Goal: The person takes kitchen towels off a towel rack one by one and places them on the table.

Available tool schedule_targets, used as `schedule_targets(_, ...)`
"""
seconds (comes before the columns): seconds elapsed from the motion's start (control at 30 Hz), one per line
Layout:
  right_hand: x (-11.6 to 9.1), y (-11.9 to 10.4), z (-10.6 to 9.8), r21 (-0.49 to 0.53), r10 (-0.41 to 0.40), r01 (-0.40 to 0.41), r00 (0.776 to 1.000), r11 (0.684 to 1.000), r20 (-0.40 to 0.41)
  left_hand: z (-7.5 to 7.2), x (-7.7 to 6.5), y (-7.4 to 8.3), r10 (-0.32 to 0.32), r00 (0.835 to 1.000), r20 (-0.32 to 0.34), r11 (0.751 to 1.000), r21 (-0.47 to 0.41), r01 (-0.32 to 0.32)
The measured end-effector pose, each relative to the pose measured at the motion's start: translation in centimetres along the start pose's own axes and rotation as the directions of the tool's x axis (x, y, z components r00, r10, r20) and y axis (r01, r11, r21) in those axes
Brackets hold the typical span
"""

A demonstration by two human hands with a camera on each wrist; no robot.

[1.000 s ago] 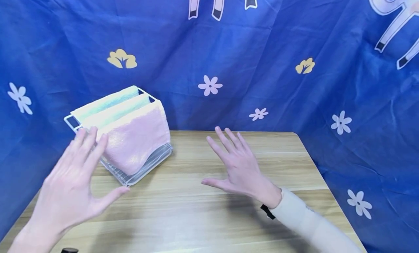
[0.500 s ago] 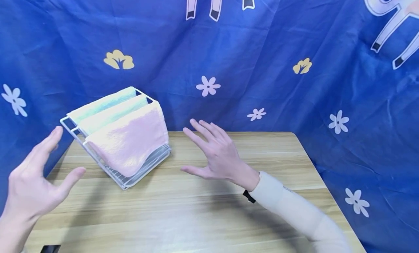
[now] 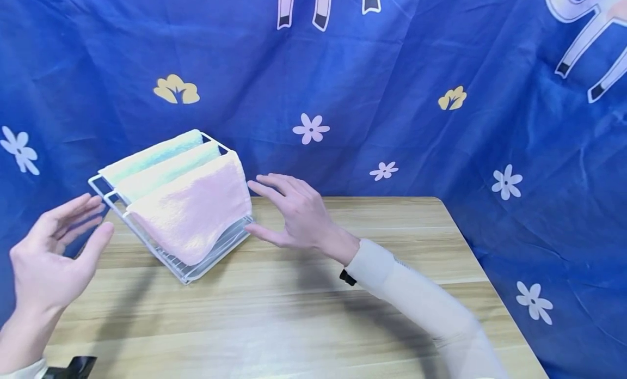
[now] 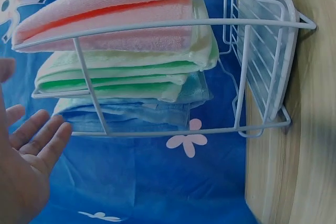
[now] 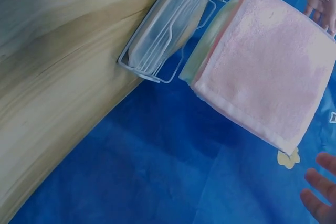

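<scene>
Flanking the white wire rack point(image 3: 222, 244) on the surface point(image 3: 274, 324), the left hand point(image 3: 54, 254) and right hand point(image 3: 300, 211) hold nothing, fingers apart or loosely bent; pink point(image 3: 196, 205), green point(image 4: 131, 60) and blue towels point(image 4: 126, 113) drape over separate bars, presumably to stay spaced.

The head view is bright: towels point(image 3: 186, 199) wash out on top, glare whitens the table point(image 3: 254, 330), soft shadows point(image 3: 387, 319) cross it. Both wrist views are dimmer, perhaps slightly blurred.

Off-wht long sleeves point(image 3: 416, 297) w/ blk wrist pcs point(image 3: 348, 277).
</scene>
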State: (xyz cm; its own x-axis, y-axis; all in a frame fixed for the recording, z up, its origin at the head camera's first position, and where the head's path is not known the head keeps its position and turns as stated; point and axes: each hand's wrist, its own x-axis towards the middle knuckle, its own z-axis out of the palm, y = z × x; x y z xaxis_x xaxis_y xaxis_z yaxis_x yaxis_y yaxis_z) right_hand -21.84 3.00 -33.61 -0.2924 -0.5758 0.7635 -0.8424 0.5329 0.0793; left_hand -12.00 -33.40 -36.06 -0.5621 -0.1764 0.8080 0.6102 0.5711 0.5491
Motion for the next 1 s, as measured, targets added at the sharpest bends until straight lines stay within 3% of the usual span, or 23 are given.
schedule_targets(0.2, 1.8, -0.1, 1.4, 0.065, -0.016, 0.015, 1.000, 0.998, 0.024, 0.5, 0.4, -0.4, -0.128, 0.989, -0.081, 0.992, -0.026, 0.126)
schedule_targets(0.5, 4.3, -0.6, 3.3, 0.036, -0.110, 0.110, 0.994, 0.993, 0.002, 1.2, 1.1, -0.3, -0.220, 0.962, -0.161, 0.974, 0.007, 0.225)
schedule_targets(0.83, 6.2, -0.1, 5.1, 0.052, -0.127, 0.124, 0.991, 0.991, 0.052, 1.6, 1.4, -0.7, -0.281, 0.941, -0.190, 0.954, 0.055, 0.296)
schedule_targets(1.0, 7.2, 0.0, 5.6, 0.068, -0.134, 0.127, 0.986, 0.990, 0.103, 2.0, 1.5, -1.2, -0.288, 0.943, -0.169, 0.951, 0.065, 0.302)
